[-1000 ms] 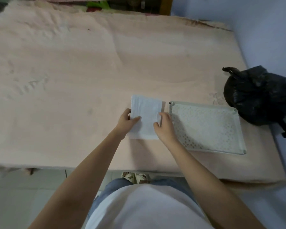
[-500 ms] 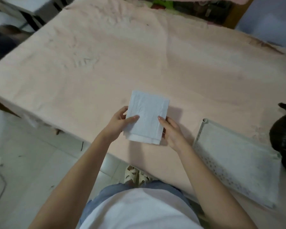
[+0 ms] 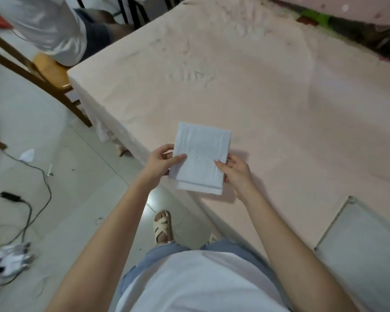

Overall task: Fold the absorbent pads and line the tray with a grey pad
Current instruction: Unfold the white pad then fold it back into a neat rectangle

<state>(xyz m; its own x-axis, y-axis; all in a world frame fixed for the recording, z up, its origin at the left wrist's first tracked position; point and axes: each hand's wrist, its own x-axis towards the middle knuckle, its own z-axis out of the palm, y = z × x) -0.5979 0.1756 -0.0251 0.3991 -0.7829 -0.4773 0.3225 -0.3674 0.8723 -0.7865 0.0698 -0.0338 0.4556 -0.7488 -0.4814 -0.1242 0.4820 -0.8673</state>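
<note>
A folded pale grey-white absorbent pad (image 3: 200, 157) is held up over the near left corner of the pink-covered table (image 3: 268, 91). My left hand (image 3: 160, 162) grips its left edge with the thumb on top. My right hand (image 3: 235, 172) grips its right edge the same way. The pale tray (image 3: 338, 224) lies on the table at the lower right, partly cut off by the frame edge and apart from the pad.
Left of the table is tiled floor with black cables (image 3: 32, 206) and scraps of white paper (image 3: 27, 154). A wooden chair (image 3: 43, 73) stands at the upper left with another person's back (image 3: 50, 30) beside it. My sandalled foot (image 3: 162, 226) is below the pad.
Both hands have lifted the folded pad off the table and carried it left toward the table's corner. My view has swung left, so the tray slid to the lower right and the black bag left view.
</note>
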